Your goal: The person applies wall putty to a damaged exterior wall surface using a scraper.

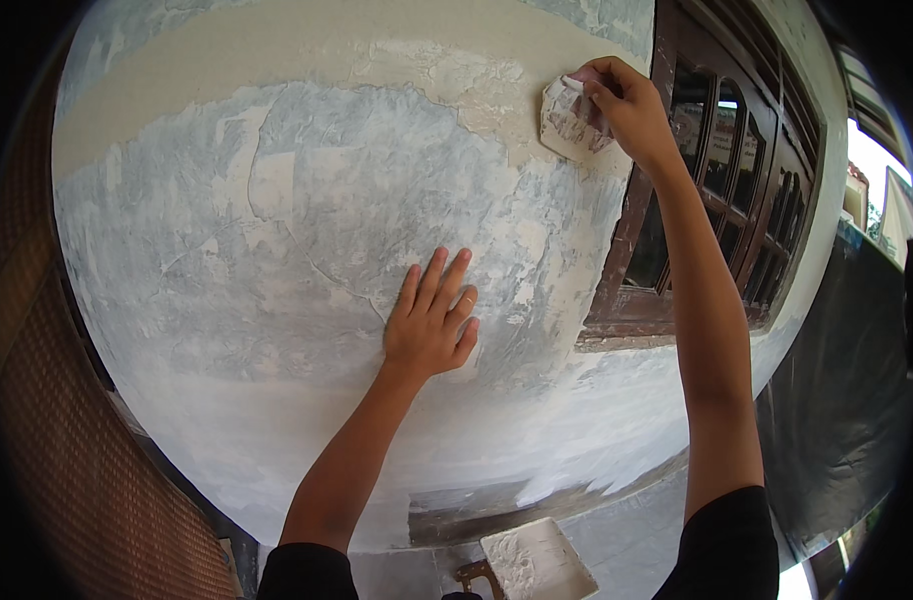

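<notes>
A wall (307,220) patched with grey and off-white filler fills most of the view. My left hand (427,325) lies flat against its middle, fingers spread, with a ring on one finger; it holds nothing. Higher up and to the right, my right hand (627,105) pinches the upper edge of a flat putty scraper (567,118). White filler is smeared over the scraper's face, and it is at the wall surface close to the window frame. Around and left of it runs a band of beige filler (227,60) with a rough, ridged lower edge.
A dark brown wooden window (707,190) with glass panes is set in the wall at right. Below stands a white tray (577,565) with filler in it, beside a brown object (477,573). Woven matting (97,460) hangs at left, dark sheeting (837,390) at right.
</notes>
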